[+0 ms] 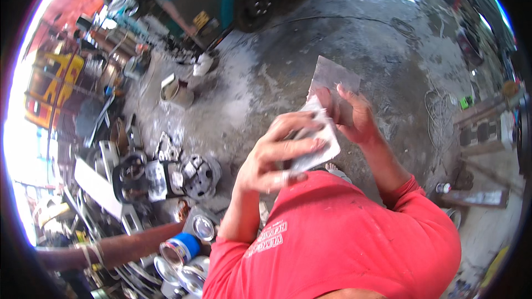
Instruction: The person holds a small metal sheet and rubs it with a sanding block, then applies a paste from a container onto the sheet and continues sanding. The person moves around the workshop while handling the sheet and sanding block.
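Held up in front of my red shirt (pixel 349 232) are two flat things. My right hand (pixel 360 115) grips a thin grey rectangular sheet (pixel 334 72), its thumb lying against the sheet's face. On the left, my left hand (pixel 274 152) has its fingers spread over a whitish flat pad (pixel 328 152) and clasps it. The pad's upper end meets or overlaps the lower edge of the sheet; whether they touch I cannot tell. My left fingers cover part of the pad, and its exact kind does not show.
A teal vehicle with a dark wheel (pixel 257 3) stands at the far side. Left of me are a bucket (pixel 178 95), a heap of vehicle parts (pixel 158 180) and a blue tin (pixel 185 247). Cables (pixel 407 27) trail over the stained floor (pixel 382 50).
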